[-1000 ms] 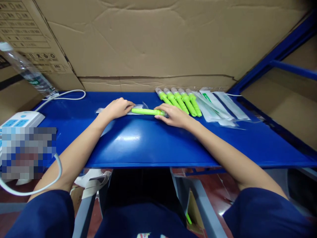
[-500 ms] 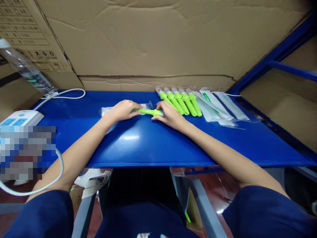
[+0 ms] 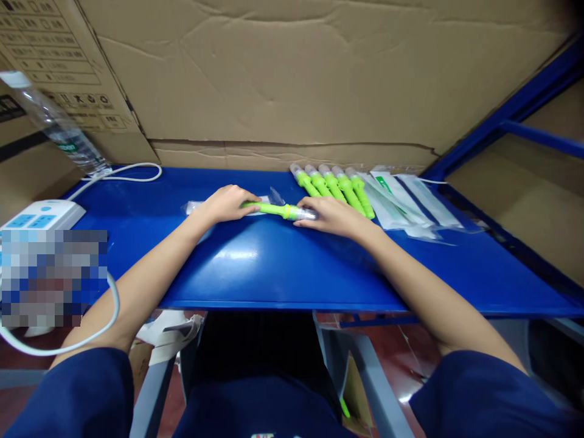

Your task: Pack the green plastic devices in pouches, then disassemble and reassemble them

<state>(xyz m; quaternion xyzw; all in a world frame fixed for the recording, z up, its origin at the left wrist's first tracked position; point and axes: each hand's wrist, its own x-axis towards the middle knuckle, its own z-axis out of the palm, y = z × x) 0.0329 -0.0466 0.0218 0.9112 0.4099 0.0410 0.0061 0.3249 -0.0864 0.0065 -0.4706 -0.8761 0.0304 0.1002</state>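
Observation:
A lime-green plastic tube [image 3: 272,208] with a yellow ring and a clear end cap lies sideways between my hands, just above or on the blue table. My left hand [image 3: 228,204] is closed around its green left end. My right hand [image 3: 331,214] has its thumb and fingers closed on the clear cap [image 3: 305,213] at the right end. Under and behind my left hand lies a clear plastic wrapper [image 3: 276,196], partly hidden. Beyond my right hand, several similar green tubes [image 3: 340,184] with clear caps lie side by side.
Flat clear packets [image 3: 401,198] with white and green inserts lie at the back right of the blue table [image 3: 274,267]. At left are a plastic bottle [image 3: 61,131], a white power strip [image 3: 50,214] and a white cable [image 3: 117,298]. Cardboard [image 3: 283,79] walls the back.
My right hand has slid right along the tube, from near the yellow ring to the clear cap, so more of the cap shows. The left hand keeps its hold.

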